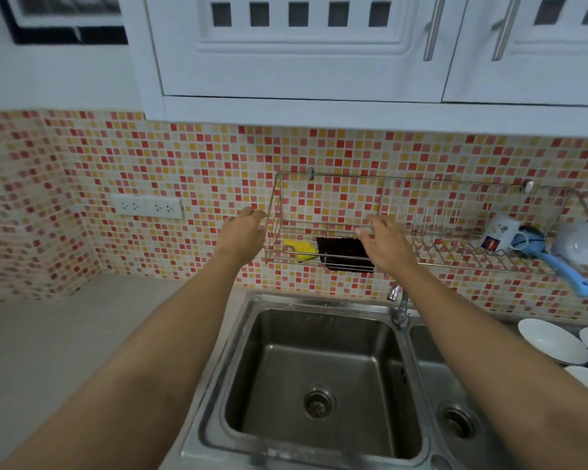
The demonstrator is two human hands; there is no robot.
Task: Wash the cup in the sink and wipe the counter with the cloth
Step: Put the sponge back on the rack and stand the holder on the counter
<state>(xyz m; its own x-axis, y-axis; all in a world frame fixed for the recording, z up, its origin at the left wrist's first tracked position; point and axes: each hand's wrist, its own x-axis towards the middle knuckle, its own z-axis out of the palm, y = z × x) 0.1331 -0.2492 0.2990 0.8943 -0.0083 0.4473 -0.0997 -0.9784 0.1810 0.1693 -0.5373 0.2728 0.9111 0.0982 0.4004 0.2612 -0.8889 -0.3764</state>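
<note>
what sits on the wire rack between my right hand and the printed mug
Nothing: in the head view, the wire rack shows only bare plate slots between the right hand and the printed mug.

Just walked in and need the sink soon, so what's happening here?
A person reaches both hands up to the wire rack above the sink. The right hand, fingers spread, is at the dark cloth lying in it; the left hand, loosely curled, is by the rack's left end. The cup lies at the rack's right end, untouched.
</note>
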